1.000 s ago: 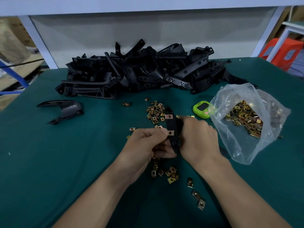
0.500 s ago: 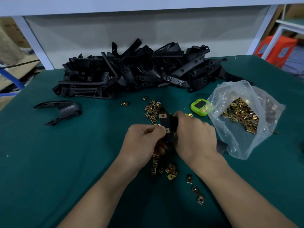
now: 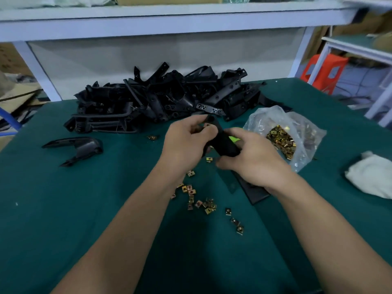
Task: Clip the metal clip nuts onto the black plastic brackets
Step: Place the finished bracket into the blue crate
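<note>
I hold a black plastic bracket (image 3: 222, 141) above the green table between both hands. My left hand (image 3: 186, 145) grips its upper end, fingers curled round it near a brass clip nut at the top. My right hand (image 3: 252, 158) grips the lower end, and the bracket's tail (image 3: 253, 190) shows beneath my wrist. Several loose brass clip nuts (image 3: 197, 198) lie on the cloth below my hands. A clear plastic bag (image 3: 297, 132) full of clip nuts sits to the right. A big pile of black brackets (image 3: 161, 100) lies at the back.
One black bracket (image 3: 78, 147) lies alone at the left. A white cloth (image 3: 371, 177) is at the right edge. A green timer (image 3: 234, 139) peeks out behind my right hand. A white shelf frame (image 3: 169, 20) runs above the table's far side.
Both hands lifted the bracket up and away from me and turned it. The camera view tilted up, bringing the white cloth into view at the right.
</note>
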### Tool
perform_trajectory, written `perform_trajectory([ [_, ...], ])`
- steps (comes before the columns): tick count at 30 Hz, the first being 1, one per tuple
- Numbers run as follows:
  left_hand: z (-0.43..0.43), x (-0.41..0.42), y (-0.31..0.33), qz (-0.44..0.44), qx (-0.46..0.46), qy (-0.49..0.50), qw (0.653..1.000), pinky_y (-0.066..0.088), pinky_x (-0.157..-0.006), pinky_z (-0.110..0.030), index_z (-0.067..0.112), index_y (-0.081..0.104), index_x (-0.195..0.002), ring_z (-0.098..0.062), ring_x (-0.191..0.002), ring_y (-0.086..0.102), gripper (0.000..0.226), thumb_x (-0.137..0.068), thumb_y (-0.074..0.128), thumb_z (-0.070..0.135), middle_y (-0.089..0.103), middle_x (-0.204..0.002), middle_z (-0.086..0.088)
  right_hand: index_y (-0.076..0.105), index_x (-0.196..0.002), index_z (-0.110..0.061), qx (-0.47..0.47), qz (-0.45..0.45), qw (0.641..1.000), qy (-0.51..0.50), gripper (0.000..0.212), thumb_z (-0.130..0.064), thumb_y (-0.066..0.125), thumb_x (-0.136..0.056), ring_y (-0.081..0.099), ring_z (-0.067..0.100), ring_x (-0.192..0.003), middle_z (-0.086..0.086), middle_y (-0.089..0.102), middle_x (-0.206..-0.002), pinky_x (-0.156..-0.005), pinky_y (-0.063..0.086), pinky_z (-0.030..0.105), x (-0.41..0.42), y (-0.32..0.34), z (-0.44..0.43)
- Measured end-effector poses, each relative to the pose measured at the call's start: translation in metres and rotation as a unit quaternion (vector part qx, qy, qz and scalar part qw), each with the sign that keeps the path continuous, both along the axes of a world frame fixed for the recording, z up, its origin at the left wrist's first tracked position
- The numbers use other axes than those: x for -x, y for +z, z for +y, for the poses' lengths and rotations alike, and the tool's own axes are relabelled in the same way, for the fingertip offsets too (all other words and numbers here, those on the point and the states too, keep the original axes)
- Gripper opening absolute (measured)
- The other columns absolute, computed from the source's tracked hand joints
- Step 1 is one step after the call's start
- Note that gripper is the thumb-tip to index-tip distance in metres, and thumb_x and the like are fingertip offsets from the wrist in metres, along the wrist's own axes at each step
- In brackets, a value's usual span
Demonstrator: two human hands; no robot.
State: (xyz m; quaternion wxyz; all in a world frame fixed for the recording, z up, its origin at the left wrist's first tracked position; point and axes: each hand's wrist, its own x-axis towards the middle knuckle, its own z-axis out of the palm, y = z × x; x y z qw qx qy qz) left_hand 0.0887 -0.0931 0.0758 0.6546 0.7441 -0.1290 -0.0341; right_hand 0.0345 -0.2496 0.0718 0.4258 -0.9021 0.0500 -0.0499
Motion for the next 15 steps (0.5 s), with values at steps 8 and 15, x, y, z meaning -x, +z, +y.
perform_trajectory([
  [8, -0.086, 0.065, 0.034, 0.024, 0.009, -0.236, 0.971, 0.048, -0.056, -0.027, 0.016, 0.080, -0.093, -0.017, -0.057, 0.061, 0.015, -0.094, 0.069, 0.006, 0.074, -0.076, -0.016, 0.070, -0.119, -0.050, -0.240, -0.038, 0.965, -0.103, 0.063, -0.017, 0.079, -0.066, 0.072, 0.029, -0.078, 0.013, 0.076, -0.099, -0.076, 0.060, 0.043, 0.144, 0.019, -0.070],
  [15, -0.201, 0.167, 0.005, 0.003, -0.065, -0.376, 0.924, 0.045, -0.053, -0.025, 0.035, 0.078, -0.087, -0.015, -0.050, 0.057, 0.018, -0.079, 0.071, 0.020, 0.070, -0.064, -0.001, 0.075, -0.095, -0.011, -0.283, -0.004, 0.900, -0.330, 0.012, -0.004, 0.074, -0.085, 0.052, 0.025, -0.068, 0.016, 0.059, -0.075, -0.067, 0.041, 0.037, 0.278, -0.018, -0.130],
])
